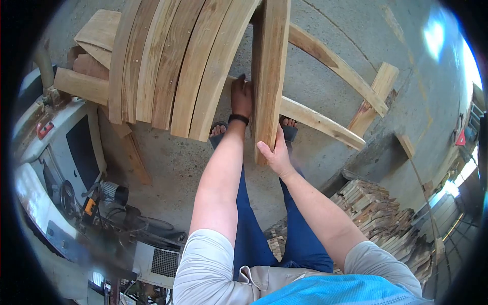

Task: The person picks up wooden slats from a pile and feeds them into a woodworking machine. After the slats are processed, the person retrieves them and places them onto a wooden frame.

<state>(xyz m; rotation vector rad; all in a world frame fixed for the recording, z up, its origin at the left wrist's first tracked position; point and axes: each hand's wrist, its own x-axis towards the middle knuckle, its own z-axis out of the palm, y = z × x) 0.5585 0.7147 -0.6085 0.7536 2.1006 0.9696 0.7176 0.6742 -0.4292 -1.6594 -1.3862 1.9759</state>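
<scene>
Right hand (279, 156), thumb uppermost, clasps a plank (270, 66) (left hand (241, 100) alongside, grip unclear).

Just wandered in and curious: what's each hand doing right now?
Left hand: beside a wooden plank; whether it grips cannot be told.
Right hand: closed, holding that plank's near end.

A narrow gap separates the row of boards (174, 66) from the held plank (269, 76), and the left hand (242, 99) takes up part of it. Right of the plank, floor (312, 81) shows between an upper rail (335, 61) and a lower rail (325, 123), both barring low sideways passage.
</scene>
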